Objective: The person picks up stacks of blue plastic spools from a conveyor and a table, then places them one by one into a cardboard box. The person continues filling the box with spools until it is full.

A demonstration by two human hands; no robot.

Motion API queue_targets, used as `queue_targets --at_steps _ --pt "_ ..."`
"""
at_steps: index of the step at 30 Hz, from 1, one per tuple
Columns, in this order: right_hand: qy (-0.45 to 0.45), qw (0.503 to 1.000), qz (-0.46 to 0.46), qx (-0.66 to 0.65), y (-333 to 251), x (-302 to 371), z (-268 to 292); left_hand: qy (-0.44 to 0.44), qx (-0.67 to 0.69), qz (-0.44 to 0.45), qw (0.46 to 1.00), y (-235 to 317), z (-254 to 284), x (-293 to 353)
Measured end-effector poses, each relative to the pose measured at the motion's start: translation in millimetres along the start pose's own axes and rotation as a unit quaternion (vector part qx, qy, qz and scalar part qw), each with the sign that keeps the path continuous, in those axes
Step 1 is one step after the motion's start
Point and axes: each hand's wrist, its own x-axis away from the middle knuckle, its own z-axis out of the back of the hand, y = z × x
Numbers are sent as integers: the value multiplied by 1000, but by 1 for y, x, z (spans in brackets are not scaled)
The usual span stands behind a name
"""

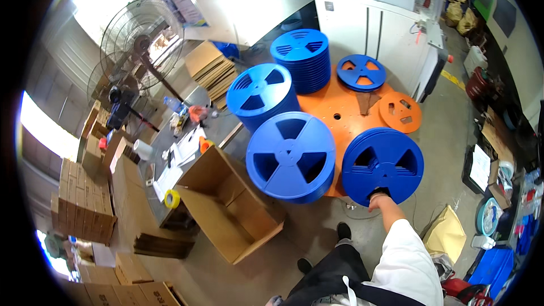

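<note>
My right hand (381,200) reaches to the near rim of a dark blue plastic reel (385,175), the top one of a short stack. Its fingers go into the reel's lower cutout, with the thumb outside, and grip the rim there; the fingertips are hidden. Beside it on the left stands a taller stack of lighter blue reels (290,153). Both rest on an orange lobed table (323,107). Of my left hand (275,301), only a small part shows at the lower edge, and its fingers cannot be made out.
More blue reel stacks (259,90) stand farther back, beside a flat orange disc (400,112). An open cardboard box (226,209) is at left, near a desk with papers and yellow tape (171,199). A yellowish sack (446,232) lies at right. A large fan (141,45) stands far left.
</note>
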Motion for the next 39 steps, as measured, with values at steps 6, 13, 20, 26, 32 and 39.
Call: queue_targets --at_steps 6,13,20,26,32,39 --pt "10 999 -17 -37 -38 20 -48 15 43 26 999 -45 0 43" --pt "60 989 85 -109 -91 124 -102 33 223 -29 974 -133 -34 13" --pt "-140 850 124 -493 -190 244 -52 16 174 -20 984 -108 6 25" --pt "-279 751 201 -563 -316 288 -52 103 201 2 974 -177 -15 35" --pt "-262 742 310 -534 -441 323 -46 166 279 68 943 -205 12 77" --pt "-401 480 399 -670 -480 364 -20 342 453 14 823 -253 -5 69"
